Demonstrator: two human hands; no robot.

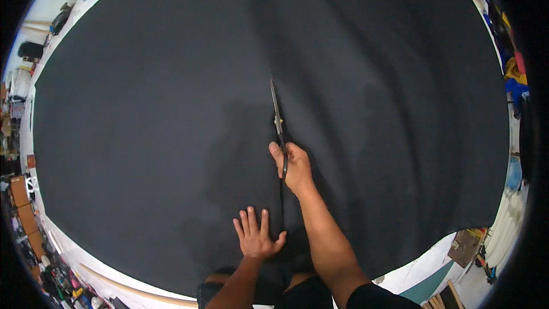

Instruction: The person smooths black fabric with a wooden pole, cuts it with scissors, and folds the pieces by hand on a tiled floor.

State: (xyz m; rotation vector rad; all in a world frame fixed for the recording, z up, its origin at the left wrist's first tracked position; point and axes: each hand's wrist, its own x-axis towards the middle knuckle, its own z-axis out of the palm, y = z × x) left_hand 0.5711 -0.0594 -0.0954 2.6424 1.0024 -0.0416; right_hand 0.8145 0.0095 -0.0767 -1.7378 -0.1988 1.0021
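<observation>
A broad sheet of black fabric (143, 126) is spread out in front of me, with soft folds running through its right half. My right hand (294, 166) grips a pair of scissors (275, 100) by its dark handles, the blades pointing away from me into the cloth. Behind the scissors a dark slit (282, 206) runs back toward my body. My left hand (257, 239) lies flat on the fabric to the left of this slit, fingers spread and thumb near the cut edge. The lower blade is hidden by the cloth.
The pale table edge (123, 277) shows around the fabric, with a wooden strip (137, 294) along the near left. Cardboard boxes (27, 217) and clutter stand at the left. Yellow and blue items (516, 77) lie at the far right, and a brown piece (464, 247) at the near right.
</observation>
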